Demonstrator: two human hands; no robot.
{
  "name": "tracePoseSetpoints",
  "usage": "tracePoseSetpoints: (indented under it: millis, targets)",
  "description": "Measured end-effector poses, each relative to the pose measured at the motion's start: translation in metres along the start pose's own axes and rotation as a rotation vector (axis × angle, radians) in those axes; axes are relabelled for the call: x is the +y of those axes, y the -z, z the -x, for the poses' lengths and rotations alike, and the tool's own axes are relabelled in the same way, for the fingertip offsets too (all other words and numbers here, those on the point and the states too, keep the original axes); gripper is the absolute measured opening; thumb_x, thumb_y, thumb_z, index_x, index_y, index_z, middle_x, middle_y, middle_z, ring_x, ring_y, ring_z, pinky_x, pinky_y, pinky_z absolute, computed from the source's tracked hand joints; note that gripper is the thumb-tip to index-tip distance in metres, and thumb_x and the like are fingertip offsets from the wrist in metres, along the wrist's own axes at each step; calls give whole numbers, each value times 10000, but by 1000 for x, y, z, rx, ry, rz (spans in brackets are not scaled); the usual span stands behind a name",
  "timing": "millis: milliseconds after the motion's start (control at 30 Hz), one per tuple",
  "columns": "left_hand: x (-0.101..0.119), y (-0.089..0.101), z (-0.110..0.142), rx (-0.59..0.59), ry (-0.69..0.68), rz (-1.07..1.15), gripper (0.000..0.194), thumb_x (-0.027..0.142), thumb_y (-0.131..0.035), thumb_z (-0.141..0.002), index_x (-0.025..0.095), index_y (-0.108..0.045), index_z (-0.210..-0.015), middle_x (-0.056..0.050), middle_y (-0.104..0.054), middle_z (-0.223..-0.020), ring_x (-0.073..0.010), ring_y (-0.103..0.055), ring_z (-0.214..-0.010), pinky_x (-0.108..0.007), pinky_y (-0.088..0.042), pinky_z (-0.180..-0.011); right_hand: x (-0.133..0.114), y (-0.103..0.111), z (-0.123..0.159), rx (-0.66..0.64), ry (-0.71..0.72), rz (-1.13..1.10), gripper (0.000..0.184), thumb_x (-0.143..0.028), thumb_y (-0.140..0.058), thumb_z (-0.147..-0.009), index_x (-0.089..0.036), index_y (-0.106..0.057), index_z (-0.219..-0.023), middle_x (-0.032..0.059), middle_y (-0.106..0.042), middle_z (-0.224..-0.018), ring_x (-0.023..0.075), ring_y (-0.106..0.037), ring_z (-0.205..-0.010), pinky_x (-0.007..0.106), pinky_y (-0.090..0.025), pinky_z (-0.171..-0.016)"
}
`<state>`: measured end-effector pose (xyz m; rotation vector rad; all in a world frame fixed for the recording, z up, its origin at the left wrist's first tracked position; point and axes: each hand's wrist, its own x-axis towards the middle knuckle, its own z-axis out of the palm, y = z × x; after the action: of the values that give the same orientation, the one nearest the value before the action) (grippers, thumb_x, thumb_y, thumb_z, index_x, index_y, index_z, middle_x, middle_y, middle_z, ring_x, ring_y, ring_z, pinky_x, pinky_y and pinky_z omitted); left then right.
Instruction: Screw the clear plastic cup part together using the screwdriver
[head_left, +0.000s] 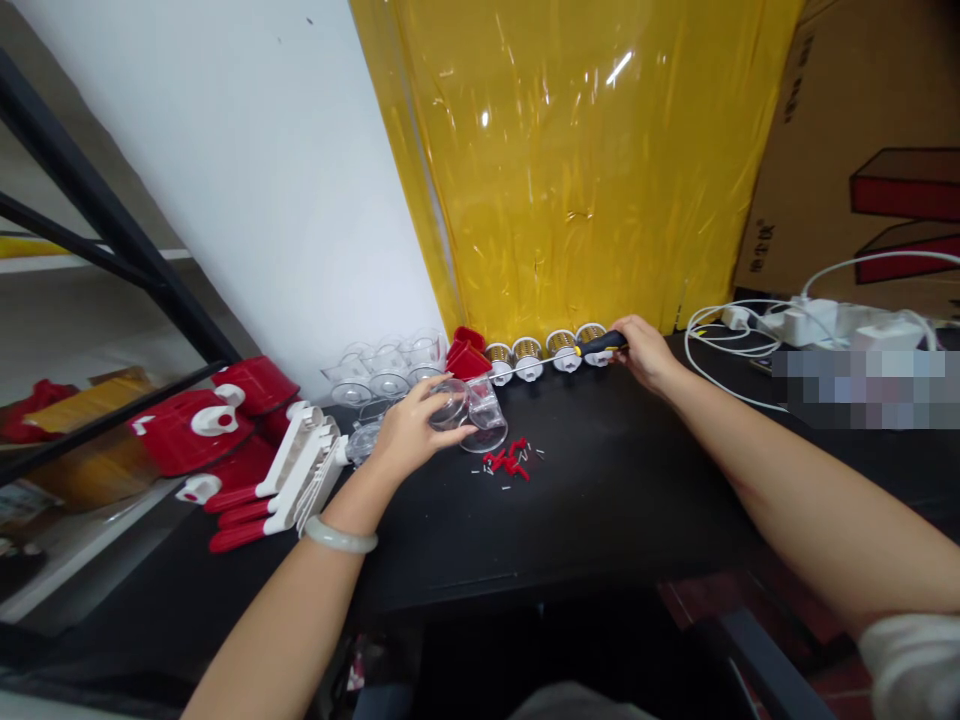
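Observation:
My left hand [409,430] is closed round a clear plastic cup part [480,412] lying on its side on the black table [600,510]. My right hand [645,350] grips a black-and-yellow screwdriver [600,345] at the back of the table, its shaft lying along a row of gold-and-white round parts [544,352]. Small red clips and tiny screws [510,462] lie scattered just in front of the cup.
More clear cups [386,370] and red caps [466,355] stand at the back left. Red-and-white plastic parts [247,450] are heaped at the left edge. White cables and chargers [787,325] lie at the right. A yellow plastic sheet [570,160] and cardboard box [870,150] stand behind.

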<state>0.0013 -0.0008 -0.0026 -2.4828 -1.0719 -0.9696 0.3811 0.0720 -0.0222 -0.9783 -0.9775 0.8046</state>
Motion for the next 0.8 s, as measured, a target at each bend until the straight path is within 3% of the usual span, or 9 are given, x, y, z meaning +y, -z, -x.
tracePoseSetpoints:
  millis: [167,333,533,800]
  targets:
    - [0,0,0,-4,7,2,401,469,-803,-793,232,-727,-1107,-106,-630,-1353,-290,-690,-1124,-479,-552,-1018,4,1,-2,10,9,-2,119,-321,-560,-755,-226,-497,-719,-38,-480,-568,105,-435,-435,220,-353,-389]
    - [-1,-1,1,5,11,4,400,476,-797,-797,227,-726,-1101,-114,-634,-1347,-288,-687,-1133,-476,-556,-1012,2,0,-1,16,18,92,328,-526,-521,-860,-234,-488,-714,-55,-388,-449,113,-381,-364,240,-302,-367]
    - [-4,-3,3,1,18,3,396,471,-791,-806,244,-720,-1121,-95,-627,-1365,-275,-680,-1150,-463,-551,-1020,-5,-2,4,3,-70,67,198,-296,-580,-831,-236,-454,-691,-86,-334,-405,95,-332,-367,236,-406,-420]
    - [-2,-1,2,5,17,-2,393,469,-796,-800,242,-727,-1113,-101,-628,-1358,-281,-677,-1157,-467,-541,-1038,-6,-3,5,-4,-72,40,121,-231,-552,-765,-230,-463,-682,-78,-358,-435,93,-352,-388,226,-411,-421]
